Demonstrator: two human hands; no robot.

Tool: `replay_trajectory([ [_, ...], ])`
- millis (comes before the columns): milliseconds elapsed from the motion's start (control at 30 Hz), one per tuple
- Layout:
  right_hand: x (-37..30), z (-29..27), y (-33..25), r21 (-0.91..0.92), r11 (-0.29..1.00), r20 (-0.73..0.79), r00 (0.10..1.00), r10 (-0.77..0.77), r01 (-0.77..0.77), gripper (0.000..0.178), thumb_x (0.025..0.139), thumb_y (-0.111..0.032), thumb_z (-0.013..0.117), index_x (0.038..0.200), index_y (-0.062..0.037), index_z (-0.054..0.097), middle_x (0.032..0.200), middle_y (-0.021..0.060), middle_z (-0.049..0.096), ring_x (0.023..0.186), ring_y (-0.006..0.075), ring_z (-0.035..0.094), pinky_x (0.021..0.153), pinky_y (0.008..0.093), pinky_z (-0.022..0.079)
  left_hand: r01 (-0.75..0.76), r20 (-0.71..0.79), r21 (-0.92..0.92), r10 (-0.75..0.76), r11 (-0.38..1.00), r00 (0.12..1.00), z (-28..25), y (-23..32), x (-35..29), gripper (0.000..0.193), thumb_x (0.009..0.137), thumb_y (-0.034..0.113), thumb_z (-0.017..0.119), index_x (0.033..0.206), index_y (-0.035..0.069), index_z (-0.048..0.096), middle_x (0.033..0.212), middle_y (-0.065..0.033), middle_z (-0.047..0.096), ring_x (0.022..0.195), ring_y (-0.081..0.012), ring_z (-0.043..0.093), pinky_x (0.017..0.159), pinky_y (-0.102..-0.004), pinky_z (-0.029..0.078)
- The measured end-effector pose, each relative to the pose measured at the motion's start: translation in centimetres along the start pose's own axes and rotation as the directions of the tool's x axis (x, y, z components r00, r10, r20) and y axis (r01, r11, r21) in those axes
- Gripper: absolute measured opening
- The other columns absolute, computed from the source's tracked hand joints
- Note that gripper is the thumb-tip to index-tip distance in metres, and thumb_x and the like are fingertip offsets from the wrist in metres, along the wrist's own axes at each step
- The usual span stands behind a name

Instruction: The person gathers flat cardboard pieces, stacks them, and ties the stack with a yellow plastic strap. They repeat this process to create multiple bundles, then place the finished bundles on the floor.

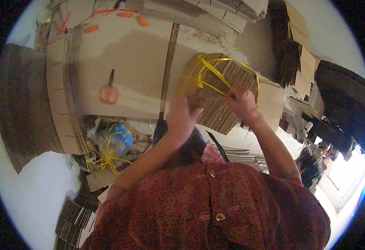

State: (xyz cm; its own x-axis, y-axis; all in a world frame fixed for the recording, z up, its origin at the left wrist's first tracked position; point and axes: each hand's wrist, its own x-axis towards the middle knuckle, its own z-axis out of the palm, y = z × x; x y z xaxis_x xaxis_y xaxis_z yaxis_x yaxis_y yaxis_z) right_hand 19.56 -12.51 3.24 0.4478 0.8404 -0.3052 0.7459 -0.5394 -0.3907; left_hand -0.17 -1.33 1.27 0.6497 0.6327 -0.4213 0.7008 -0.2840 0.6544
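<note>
Yellow strap [215, 71]: pinched by right hand [242, 102], running up-left from fingers. Cardboard bundle [218, 99]: between both hands; left hand [180, 117] open.

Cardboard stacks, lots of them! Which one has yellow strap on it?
The bundled stack between the left hand and right hand: yellow strap crosses it. The far-left stack and upper-right stack show none.

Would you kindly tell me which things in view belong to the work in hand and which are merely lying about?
Apparently in use:
- corrugated cardboard bundle, left hand at its left side
- yellow strap around it, gripped by right hand

Apparently lying about:
- orange-handled scissors
- orange pieces
- red strap
</note>
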Motion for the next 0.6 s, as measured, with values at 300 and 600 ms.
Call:
replay_trajectory([
  [300, 0.7, -2.0, -1.5, 0.114, 0.993, -0.195, 0.981, 0.014, 0.008, 0.007, 0.07, -0.008, 0.061, 0.074, -0.005, 0.056, 0.08, 0.0149, 0.057, 0.07, 0.0348, 0.057, 0.059, 0.0402, 0.047, -0.143, -0.194, 0.121, 0.164, 0.982, 0.967, 1.2, -1.2, 0.0, 0.053, 0.069, 0.037, 0.069, 0.105, 0.004, 0.048, 0.097, -0.0158, 0.053, 0.089, -0.035, 0.053, 0.069, -0.0438, 0.048],
  [600, 2.3, -2.4, 1.2, 0.084, 0.986, 0.08, 0.987, 0.14, -0.147, 0.014, 0.076, -0.014, 0.06, 0.084, -0.0022, 0.059, 0.086, 0.0115, 0.059, 0.068, 0.0259, 0.059, 0.057, 0.039, 0.046, -0.151, -0.054, -0.07, 0.147, 0.986, 0.988, 1.0, -1.8, 0.8, 0.051, 0.072, 0.039, 0.067, 0.103, 0.002, 0.051, 0.092, -0.0175, 0.055, 0.085, -0.035, 0.054, 0.07, -0.0427, 0.046],
])
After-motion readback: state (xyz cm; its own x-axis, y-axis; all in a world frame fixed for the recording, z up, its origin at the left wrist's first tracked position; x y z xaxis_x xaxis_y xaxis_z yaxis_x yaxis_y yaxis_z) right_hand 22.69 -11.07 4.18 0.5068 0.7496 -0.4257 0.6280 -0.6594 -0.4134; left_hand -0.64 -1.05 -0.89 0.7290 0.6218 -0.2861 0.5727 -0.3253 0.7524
